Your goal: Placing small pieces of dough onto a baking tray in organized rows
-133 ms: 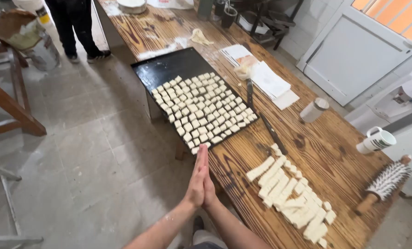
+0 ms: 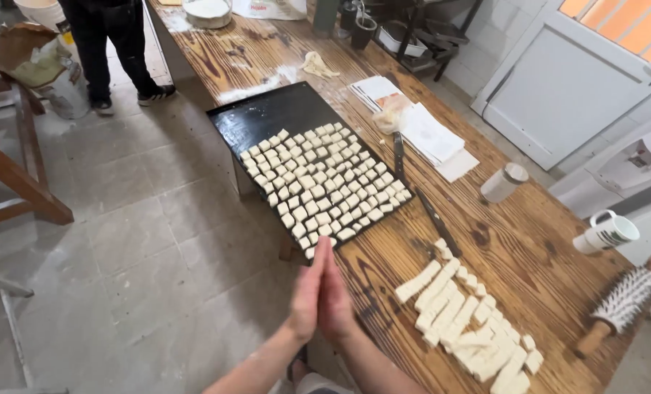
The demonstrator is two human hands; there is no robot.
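Your left hand (image 2: pixel 307 295) and right hand (image 2: pixel 338 299) press flat together, palm to palm, over the bench's (image 2: pixel 515 241) near long edge; whether a bit of dough sits between them you cannot tell. The black tray (image 2: pixel 281 117) overhangs that edge just beyond your fingertips, so a knock from your hands could tip it and spill the small pale dough squares (image 2: pixel 322 182) onto the tiled floor (image 2: pixel 136 241). The cut dough strips (image 2: pixel 464 321) near the right end look soft and floury (likely to stick if crowded). The long knife (image 2: pixel 438 222) lies beside them, blade bare, on rough, grained wood.
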